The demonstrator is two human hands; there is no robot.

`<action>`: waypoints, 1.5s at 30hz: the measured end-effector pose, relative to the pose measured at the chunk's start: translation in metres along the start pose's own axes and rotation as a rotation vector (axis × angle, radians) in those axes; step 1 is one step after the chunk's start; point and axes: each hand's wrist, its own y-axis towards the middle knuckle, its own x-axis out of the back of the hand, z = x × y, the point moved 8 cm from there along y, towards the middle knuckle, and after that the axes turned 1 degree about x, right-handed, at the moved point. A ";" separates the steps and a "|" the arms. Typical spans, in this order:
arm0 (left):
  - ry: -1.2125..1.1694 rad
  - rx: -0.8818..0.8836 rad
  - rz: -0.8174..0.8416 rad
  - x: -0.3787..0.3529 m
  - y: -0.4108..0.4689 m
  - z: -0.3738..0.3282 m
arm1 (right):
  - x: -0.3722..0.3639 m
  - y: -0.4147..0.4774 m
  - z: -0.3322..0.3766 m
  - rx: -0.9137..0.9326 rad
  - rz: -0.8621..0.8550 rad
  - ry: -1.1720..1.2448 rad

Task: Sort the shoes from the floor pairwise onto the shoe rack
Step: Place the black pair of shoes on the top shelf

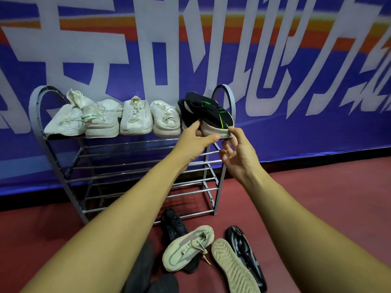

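A grey metal shoe rack [135, 166] stands against the wall. Its top shelf carries several white sneakers [135, 117] in a row. At the right end of that shelf are two black sneakers with green stripes [203, 112]. My left hand [196, 140] grips the pale sole of the front black sneaker. My right hand [237, 153] is just right of it with spread fingers, its thumb tip touching the sole's edge. On the floor lie a beige knit sneaker [186, 248], a beige shoe turned sole-up [230, 267] and several black shoes [173, 227].
The rack's lower shelves [135, 187] hold nothing. A blue banner with large white characters [275, 60] covers the wall behind. Red floor [317, 197] spreads to the right of the rack.
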 end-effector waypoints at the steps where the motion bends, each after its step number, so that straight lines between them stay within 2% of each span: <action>1: 0.020 -0.001 -0.028 -0.002 0.003 0.001 | 0.002 0.003 0.002 0.001 -0.008 0.008; 9: 0.063 0.083 -0.152 -0.023 0.021 0.006 | 0.022 0.026 0.020 0.035 -0.039 -0.057; 16: 0.016 0.123 -0.096 -0.034 0.030 0.004 | 0.034 0.040 0.013 0.096 -0.075 -0.300; 26: -0.080 0.211 -0.039 -0.034 0.024 0.016 | 0.040 0.054 0.023 0.104 -0.250 -0.367; 30: -0.129 0.201 -0.057 -0.028 0.022 0.016 | 0.034 0.048 0.025 0.096 -0.199 -0.438; 33: -0.137 0.192 -0.046 -0.025 0.015 0.013 | 0.028 0.041 0.026 0.118 -0.147 -0.601; 37: -0.082 0.178 -0.029 -0.016 0.000 0.012 | 0.027 0.027 0.028 0.191 -0.173 -0.810; 41: 0.030 0.171 -0.092 0.017 -0.012 0.011 | 0.015 0.007 0.029 0.279 -0.087 -0.968; 45: 0.264 0.172 -0.046 0.052 -0.039 0.026 | -0.009 -0.005 0.011 0.302 0.069 -1.160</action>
